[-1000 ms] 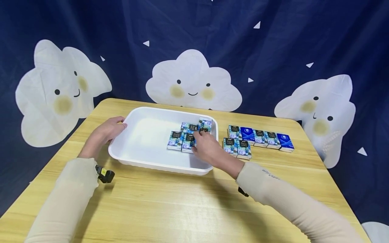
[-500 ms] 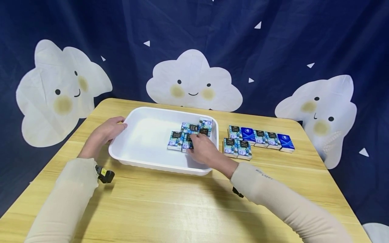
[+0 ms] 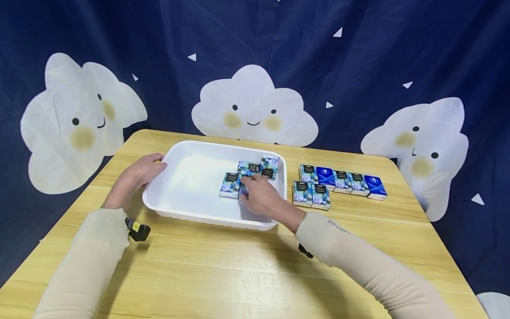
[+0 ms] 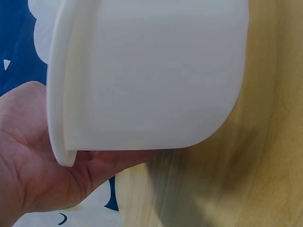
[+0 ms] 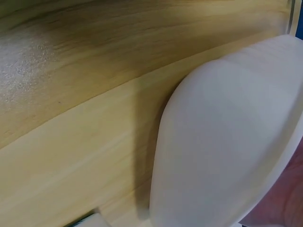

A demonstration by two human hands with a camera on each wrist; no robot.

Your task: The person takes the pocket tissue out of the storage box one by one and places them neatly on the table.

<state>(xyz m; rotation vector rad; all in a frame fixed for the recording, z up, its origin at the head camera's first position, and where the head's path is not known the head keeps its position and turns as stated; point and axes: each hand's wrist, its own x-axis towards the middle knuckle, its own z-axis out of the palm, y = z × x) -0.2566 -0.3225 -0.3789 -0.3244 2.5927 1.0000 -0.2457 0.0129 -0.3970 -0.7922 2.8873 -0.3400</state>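
My left hand (image 3: pixel 145 170) holds the left rim of a white plastic tray (image 3: pixel 215 219). In the left wrist view, the left hand (image 4: pixel 61 165) sits at the rim, with part of it hidden behind the tray wall (image 4: pixel 151 80). Inside the tray, my right hand (image 3: pixel 263 195) curls over a floral tissue pack (image 3: pixel 242 188), fingers at its far edge and thumb at its near edge; the hand covers most of it. Another floral tissue pack (image 3: pixel 229 184) lies just left of it, and two more sit behind. The right wrist view shows mainly the tray's outer wall (image 5: pixel 208 142).
Right of the tray, several tissue packs lie in two rows on the wooden table (image 3: pixel 223 270): floral ones (image 3: pixel 302 193) and blue ones (image 3: pixel 325 176), (image 3: pixel 375 187). A dark blue curtain (image 3: pixel 342 57) with cloud prints hangs behind the table.
My right hand has shifted left within the tray, from the pack's right side to over it. The packs look unmoved, and my left hand stays on the rim.
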